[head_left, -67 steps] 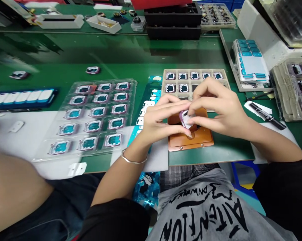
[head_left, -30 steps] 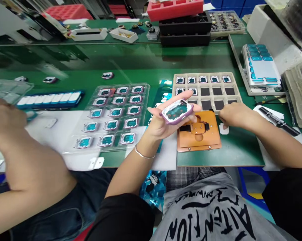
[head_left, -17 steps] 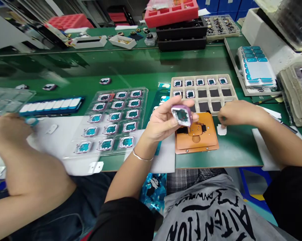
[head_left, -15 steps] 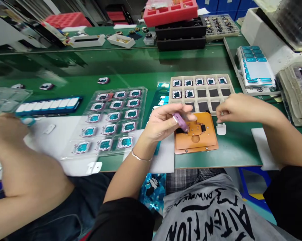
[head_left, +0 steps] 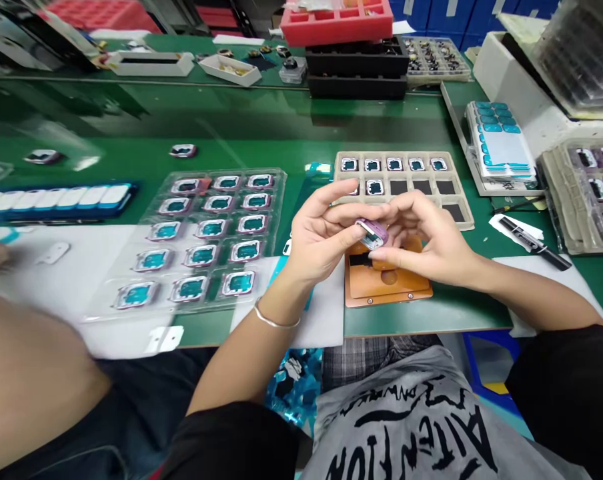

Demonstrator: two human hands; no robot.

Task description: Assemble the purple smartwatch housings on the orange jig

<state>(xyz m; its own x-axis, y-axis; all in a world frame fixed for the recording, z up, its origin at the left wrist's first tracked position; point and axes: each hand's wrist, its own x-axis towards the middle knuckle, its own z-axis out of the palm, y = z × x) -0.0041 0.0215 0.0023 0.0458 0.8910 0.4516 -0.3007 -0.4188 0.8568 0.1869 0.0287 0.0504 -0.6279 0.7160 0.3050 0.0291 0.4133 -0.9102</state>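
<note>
Swung inward from the bench since half a second ago, the right hand [head_left: 426,240] has joined the left hand [head_left: 317,241] at the case [head_left: 373,234]. Both grasp it between thumb and fingers, over the orange plate [head_left: 387,288]. It is tilted, small and round-cornered, purple along its upper side, its face silvery white with darker patches.

the right hand [head_left: 421,237] partly hides the orange plate [head_left: 389,292]; a co-worker's arm [head_left: 34,360] is cropped.
</note>
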